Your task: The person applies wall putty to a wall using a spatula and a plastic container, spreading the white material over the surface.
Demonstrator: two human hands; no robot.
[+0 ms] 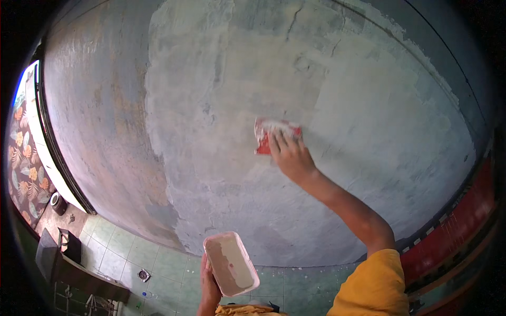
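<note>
My right hand (293, 158) is stretched out to the wall (369, 105), its fingers pressed on a red putty spreader (262, 145). Pale putty smears the spreader's upper part, and its face rests against the wall or very near it. Low in front of me, my left hand (210, 287) grips a pinkish-white rectangular tub (251, 267) by its left side. Wet off-white putty (237, 263) coats part of the tub's inside. Pale coating covers much of the wall's middle and right, with bare, stained plaster (118, 105) at the left.
Green tiles (174, 274) run along the wall's foot. At the lower left stand dark brown furniture (95, 276) and a small ashtray-like object (143, 275). A flowered curtain (26, 158) hangs by the doorway. Red wooden furniture (448, 247) stands at the right.
</note>
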